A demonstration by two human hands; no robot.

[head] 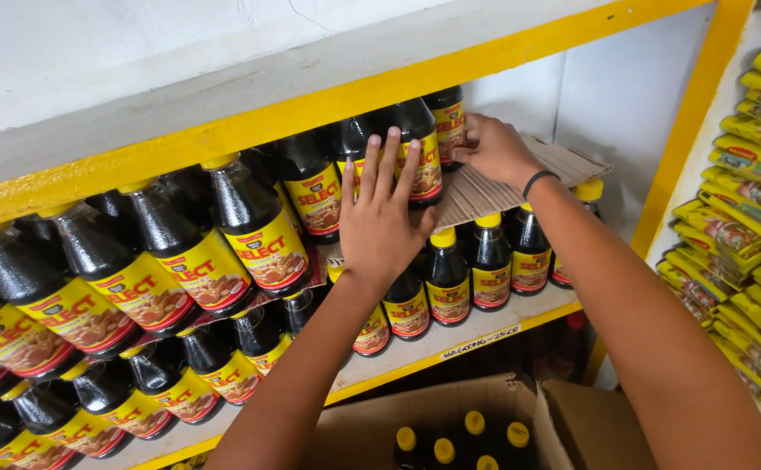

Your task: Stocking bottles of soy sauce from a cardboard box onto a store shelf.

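- Left hand, centre of frame: fingers spread flat and wide, palm pressed against the dark sauce bottles of the upper layer — gripping nothing, only steadying
- Right hand, upper centre-right: fingers curled at the near edge of the cardboard sheet, beside the last upper bottle; whether it pinches the card or the bottle cannot be told
- Cardboard sheet lies on the yellow caps of the lower row of bottles and serves as a floor for the second layer; its right part, toward centre-right of frame, is bare
- Upper layer fills the shelf from far left up to the hands; all bottles dark, yellow-capped, yellow-and-red labels
- Open carton at bottom centre holds more yellow-capped bottles
- Yellow sachets hang in rows at right edge
- Judged step: settling the second tier — closing up the row and squaring the card under it
- Judged next need: card kept level on the caps, bare right part free, one hand bracing the row so nothing tips forward
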